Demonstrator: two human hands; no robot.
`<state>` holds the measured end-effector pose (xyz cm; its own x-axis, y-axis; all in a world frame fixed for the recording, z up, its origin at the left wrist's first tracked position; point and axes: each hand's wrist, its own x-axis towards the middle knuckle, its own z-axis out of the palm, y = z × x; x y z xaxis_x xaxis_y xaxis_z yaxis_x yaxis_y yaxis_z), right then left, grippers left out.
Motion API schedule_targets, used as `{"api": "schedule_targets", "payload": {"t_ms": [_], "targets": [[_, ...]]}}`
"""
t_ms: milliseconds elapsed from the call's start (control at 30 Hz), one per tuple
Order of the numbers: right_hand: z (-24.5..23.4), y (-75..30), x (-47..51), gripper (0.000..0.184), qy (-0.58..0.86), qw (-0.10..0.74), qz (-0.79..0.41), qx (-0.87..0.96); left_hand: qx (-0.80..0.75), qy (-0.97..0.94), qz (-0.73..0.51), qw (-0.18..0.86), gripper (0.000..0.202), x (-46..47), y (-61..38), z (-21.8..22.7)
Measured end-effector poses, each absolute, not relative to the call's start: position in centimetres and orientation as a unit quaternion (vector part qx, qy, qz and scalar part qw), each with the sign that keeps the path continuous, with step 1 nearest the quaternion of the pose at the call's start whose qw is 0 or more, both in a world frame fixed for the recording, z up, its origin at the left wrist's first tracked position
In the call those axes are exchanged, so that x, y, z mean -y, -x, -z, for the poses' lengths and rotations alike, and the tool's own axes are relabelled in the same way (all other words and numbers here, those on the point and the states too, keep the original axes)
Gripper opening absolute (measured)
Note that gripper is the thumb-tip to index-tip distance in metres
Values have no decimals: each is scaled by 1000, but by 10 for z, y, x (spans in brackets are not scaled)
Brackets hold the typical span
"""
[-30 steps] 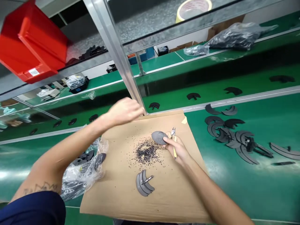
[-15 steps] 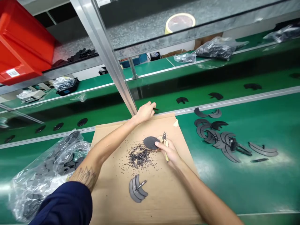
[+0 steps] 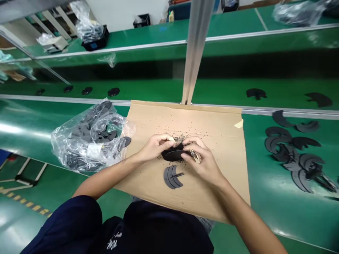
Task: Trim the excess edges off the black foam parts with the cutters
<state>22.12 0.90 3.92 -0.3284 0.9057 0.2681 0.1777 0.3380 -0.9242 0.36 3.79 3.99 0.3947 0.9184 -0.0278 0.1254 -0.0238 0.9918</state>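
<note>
I count two hands over one cardboard sheet (image 3: 227, 148) on the green bench (image 3: 267, 218). My left hand (image 3: 155, 148) and right hand (image 3: 203, 160) both grip one black piece (image 3: 173, 155), the right also closed on yellow-handled side cutters (image 3: 196, 156). One curved stack (image 3: 171, 177) lies just below; one plastic bag (image 3: 90, 141) sits left.

**Operator's body: navy short-sleeved shirt (image 3: 159, 229), denim trousers (image 3: 205, 224), bare forearms and hands.**

The shirt is dark navy, in a plain, matte fabric. The left sleeve (image 3: 69, 222) ends above the elbow, with a loose, wide opening. White printed characters (image 3: 112, 241) mark the shirt front; they are partly folded and cannot be read. Pale blue denim shows just beyond the shirt hem. The left forearm (image 3: 106, 178) and right forearm (image 3: 246, 211) are uncovered. The left hand (image 3: 155, 148) and right hand (image 3: 203, 162) wear no gloves.
</note>
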Motion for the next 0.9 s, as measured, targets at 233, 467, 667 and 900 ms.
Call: {"api": "schedule_targets", "payload": {"t_ms": [233,467,667,900], "targets": [[-29,-202,-15,9,435,446,-373,688,-387,-506,-426,642,56,-18,-7,-15],[-19,-202,-7,7,435,454,-283,724,-363,-659,-448,483,32,-12,-4,-2],[-13,-198,-1,12,399,459,-240,756,-360,-707,-448,411,29,-9,1,-4],[-14,-199,-4,17,336,460,-261,779,-304,-754,-460,356,35,-11,6,-5]]}}
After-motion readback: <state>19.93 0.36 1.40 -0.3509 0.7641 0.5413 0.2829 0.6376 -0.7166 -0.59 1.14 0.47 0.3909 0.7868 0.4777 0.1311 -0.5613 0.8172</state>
